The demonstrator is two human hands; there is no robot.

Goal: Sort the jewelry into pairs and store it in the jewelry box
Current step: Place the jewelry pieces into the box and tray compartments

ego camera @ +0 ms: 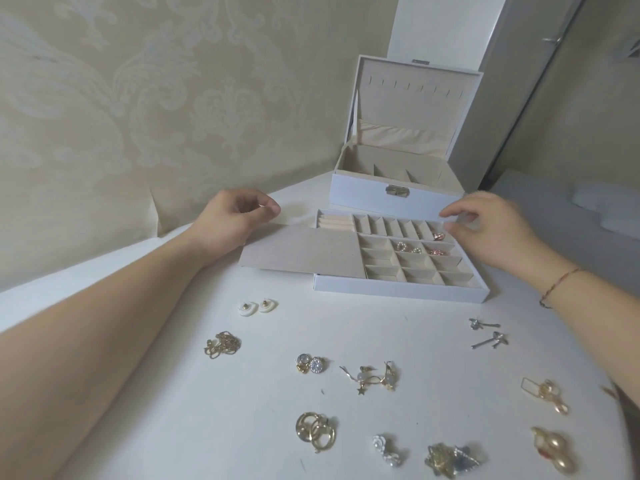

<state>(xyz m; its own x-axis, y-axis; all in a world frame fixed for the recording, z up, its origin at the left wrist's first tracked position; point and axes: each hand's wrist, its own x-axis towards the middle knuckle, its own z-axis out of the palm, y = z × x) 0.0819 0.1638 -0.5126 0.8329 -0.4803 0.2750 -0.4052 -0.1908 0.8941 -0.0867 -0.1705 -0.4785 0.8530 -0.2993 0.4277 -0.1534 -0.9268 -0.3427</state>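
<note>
A white divided tray (401,293) lies in front of the open white jewelry box (363,195). A beige pad (304,251) covers the tray's left part. Small sparkly earrings (403,246) and pink ones (437,236) lie in far-right compartments. My right hand (495,230) hovers over the tray's far right corner, fingers bent, thumb and forefinger apart, holding nothing. My left hand (235,218) rests loosely curled by the pad's far left corner, with nothing visible in it. Loose on the table lie white shell studs (258,306), a gold chain (223,344), crystal studs (310,364) and star drops (375,375).
Nearer me lie silver bow earrings (488,333), gold hoops (316,432), rectangular gold drops (545,393), white flower earrings (386,451), a tangled gold and silver cluster (450,459) and chunky gold earrings (554,449). A patterned wall stands close on the left.
</note>
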